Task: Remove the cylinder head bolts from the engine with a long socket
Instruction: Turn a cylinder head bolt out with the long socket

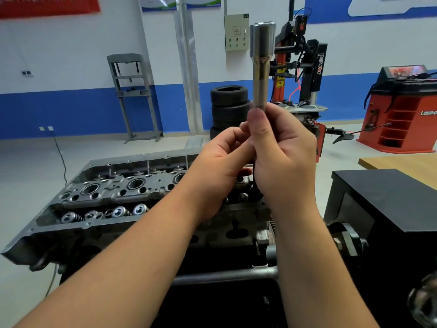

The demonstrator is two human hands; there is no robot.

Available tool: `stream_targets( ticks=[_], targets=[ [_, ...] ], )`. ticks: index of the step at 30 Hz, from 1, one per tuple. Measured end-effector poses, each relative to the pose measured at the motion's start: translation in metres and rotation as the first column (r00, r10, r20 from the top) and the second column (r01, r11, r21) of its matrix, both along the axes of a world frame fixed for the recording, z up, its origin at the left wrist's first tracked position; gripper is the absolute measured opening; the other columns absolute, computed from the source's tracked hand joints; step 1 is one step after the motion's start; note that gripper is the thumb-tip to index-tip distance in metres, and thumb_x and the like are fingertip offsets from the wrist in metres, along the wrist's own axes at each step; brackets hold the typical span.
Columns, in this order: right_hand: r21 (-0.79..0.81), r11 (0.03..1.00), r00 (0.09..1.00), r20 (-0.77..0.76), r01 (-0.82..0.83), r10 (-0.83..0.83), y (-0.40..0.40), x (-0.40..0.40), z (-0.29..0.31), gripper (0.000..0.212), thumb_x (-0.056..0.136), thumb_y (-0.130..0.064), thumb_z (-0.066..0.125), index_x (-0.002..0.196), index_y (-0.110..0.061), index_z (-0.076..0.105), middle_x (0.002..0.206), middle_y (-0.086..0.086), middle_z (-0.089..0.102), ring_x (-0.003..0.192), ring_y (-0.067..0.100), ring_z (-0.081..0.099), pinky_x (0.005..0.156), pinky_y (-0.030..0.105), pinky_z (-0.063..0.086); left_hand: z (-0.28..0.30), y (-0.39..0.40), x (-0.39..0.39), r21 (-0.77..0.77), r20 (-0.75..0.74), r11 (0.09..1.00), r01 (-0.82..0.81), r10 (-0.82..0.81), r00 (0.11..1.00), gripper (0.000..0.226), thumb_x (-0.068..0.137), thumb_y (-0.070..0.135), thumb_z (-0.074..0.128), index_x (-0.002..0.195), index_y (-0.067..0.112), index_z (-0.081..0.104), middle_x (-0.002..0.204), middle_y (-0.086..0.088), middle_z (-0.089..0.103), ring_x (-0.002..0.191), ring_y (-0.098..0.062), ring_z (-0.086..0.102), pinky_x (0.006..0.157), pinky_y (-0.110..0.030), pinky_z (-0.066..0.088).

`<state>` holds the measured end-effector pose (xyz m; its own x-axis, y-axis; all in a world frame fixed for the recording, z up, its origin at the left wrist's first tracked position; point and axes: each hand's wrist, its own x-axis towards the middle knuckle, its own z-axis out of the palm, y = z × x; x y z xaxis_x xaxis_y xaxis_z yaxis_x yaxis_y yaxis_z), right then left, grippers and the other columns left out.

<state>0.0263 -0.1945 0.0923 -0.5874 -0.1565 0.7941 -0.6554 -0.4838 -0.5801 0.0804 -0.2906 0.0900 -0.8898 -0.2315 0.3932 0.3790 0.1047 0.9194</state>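
Observation:
A long silver socket [261, 67] stands upright in the air above the engine, its wide end at the top. My right hand [281, 157] grips its lower part, thumb pressed on the shaft. My left hand [220, 169] is curled against the right hand's fingers at the socket's bottom end, which is hidden. A dark rod, possibly a bolt [255, 183], hangs below my hands. The grey cylinder head [106, 192] lies beneath, with spark plug wells and valve springs showing.
A black box [390, 202] stands right of the engine, with a wooden table [406, 164] behind it. Stacked tyres [229, 105], a tyre changer [305, 74], a red wheel balancer [402, 110] and a grey press frame [132, 95] stand along the far wall.

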Motion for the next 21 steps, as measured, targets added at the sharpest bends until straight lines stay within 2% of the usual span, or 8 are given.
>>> stream_targets(
  ticks=[2,4,6,9,12,15,17,21],
  targets=[
    [0.002,0.997,0.997,0.028,-0.076,0.076,0.0013,-0.0031,0.0009,0.015,0.103,-0.028,0.052,0.108,-0.023,0.065,0.083,-0.004,0.07,0.083,0.017,0.069,0.073,0.039,0.058,0.0002,0.0002,0.0003,-0.007,0.018,1.0,0.008,-0.008,1.0,0.037,0.103,0.044,0.053,0.123,0.016,0.067,0.11,-0.003,0.073,0.101,-0.019,0.068,0.092,-0.04,0.053],
    [-0.002,0.99,0.987,0.075,-0.139,0.139,0.0044,-0.0066,0.002,0.019,0.102,-0.03,0.05,0.118,-0.025,0.059,0.088,0.0,0.074,0.091,0.019,0.073,0.079,0.038,0.058,0.0009,0.0008,0.0007,-0.015,0.036,0.999,0.03,-0.029,0.999,0.034,0.106,0.042,0.048,0.124,0.019,0.067,0.11,0.0,0.074,0.105,-0.016,0.069,0.099,-0.04,0.052],
    [0.001,0.989,0.986,0.068,-0.15,0.15,0.0059,-0.0076,0.0025,0.019,0.102,-0.031,0.051,0.12,-0.026,0.057,0.092,0.0,0.075,0.095,0.018,0.073,0.082,0.035,0.057,0.0017,0.0016,0.0005,-0.017,0.04,0.999,0.049,-0.048,0.998,0.031,0.103,0.04,0.049,0.121,0.021,0.067,0.108,0.002,0.075,0.104,-0.014,0.07,0.097,-0.037,0.054],
    [0.017,0.999,0.999,-0.008,-0.033,0.033,0.003,-0.0019,0.001,0.018,0.099,-0.033,0.061,0.112,-0.021,0.064,0.088,-0.009,0.072,0.085,0.011,0.07,0.076,0.03,0.055,0.0019,0.002,0.0001,-0.008,0.011,0.999,0.033,-0.033,0.999,0.04,0.098,0.038,0.057,0.125,0.01,0.064,0.108,-0.006,0.073,0.099,-0.02,0.07,0.089,-0.037,0.057],
    [0.0,0.999,0.999,-0.013,0.042,-0.042,-0.0011,-0.0007,-0.0018,0.018,0.1,-0.026,0.061,0.106,-0.012,0.071,0.081,-0.01,0.068,0.077,0.01,0.065,0.07,0.034,0.056,0.0014,0.0018,0.0008,0.02,-0.029,1.0,0.001,0.0,1.0,0.04,0.088,0.039,0.065,0.116,0.01,0.063,0.096,-0.002,0.074,0.086,-0.013,0.07,0.077,-0.028,0.058],
    [0.003,1.0,1.0,0.014,-0.025,0.025,0.0016,-0.0046,-0.0007,0.017,0.103,-0.026,0.054,0.108,-0.016,0.067,0.083,-0.001,0.071,0.083,0.019,0.07,0.075,0.043,0.059,0.0014,0.0015,0.0017,0.012,-0.015,1.0,0.001,-0.001,1.0,0.042,0.089,0.044,0.059,0.122,0.019,0.065,0.106,-0.001,0.074,0.098,-0.014,0.07,0.091,-0.035,0.054],
    [0.01,0.992,0.99,0.064,-0.127,0.126,0.0052,-0.0063,0.0013,0.017,0.102,-0.028,0.052,0.115,-0.025,0.062,0.087,0.0,0.075,0.091,0.019,0.073,0.08,0.039,0.06,0.0019,0.002,0.002,-0.005,0.017,1.0,0.018,-0.018,1.0,0.043,0.095,0.046,0.051,0.126,0.02,0.065,0.114,-0.005,0.075,0.107,-0.018,0.071,0.098,-0.035,0.054],
    [0.039,0.997,0.998,-0.012,-0.069,0.069,0.0061,-0.002,0.0024,0.018,0.099,-0.033,0.058,0.115,-0.026,0.063,0.088,-0.006,0.073,0.089,0.012,0.071,0.079,0.033,0.058,0.0031,0.0024,0.0025,-0.014,0.025,0.999,0.039,-0.039,0.999,0.038,0.104,0.043,0.05,0.126,0.017,0.067,0.118,-0.011,0.074,0.109,-0.021,0.071,0.092,-0.034,0.058]
  ],
)
